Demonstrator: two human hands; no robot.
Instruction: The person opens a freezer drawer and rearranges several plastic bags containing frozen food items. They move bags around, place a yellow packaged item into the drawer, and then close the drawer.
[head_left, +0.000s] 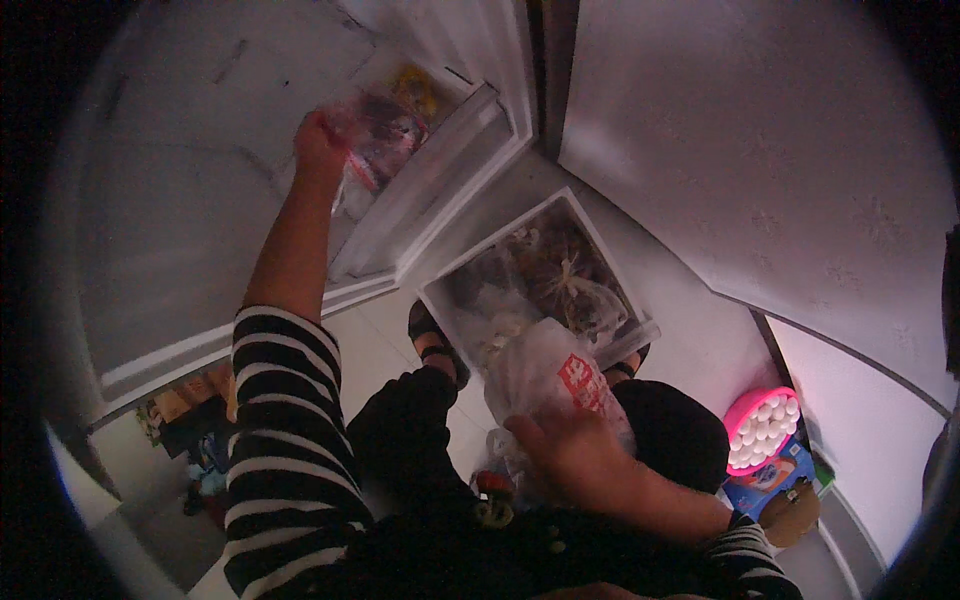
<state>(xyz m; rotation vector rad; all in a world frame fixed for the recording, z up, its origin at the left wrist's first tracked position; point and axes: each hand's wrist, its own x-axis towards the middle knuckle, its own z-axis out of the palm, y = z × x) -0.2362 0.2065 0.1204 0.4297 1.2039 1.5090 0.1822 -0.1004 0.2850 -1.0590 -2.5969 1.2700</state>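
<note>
My left hand (321, 142) reaches into the freezer compartment (172, 202) at the upper left, its fingers closed on a clear plastic bag (386, 131) with dark red contents. That bag lies behind the compartment's front ledge. Close to my lap, my right hand (566, 450) grips a white plastic bag (536, 367) with red print. The white bag partly covers the near edge of a freezer drawer (611, 274), which stands on the floor between my feet. Inside the drawer are several bagged items, one a knotted clear bag (581, 300).
At the right, a pink basket (739, 420) of white eggs stands above a blue box (772, 476) and a brown object (791, 514). A large pale panel (750, 150) rises at the upper right. Various items (187, 409) lie at the lower left.
</note>
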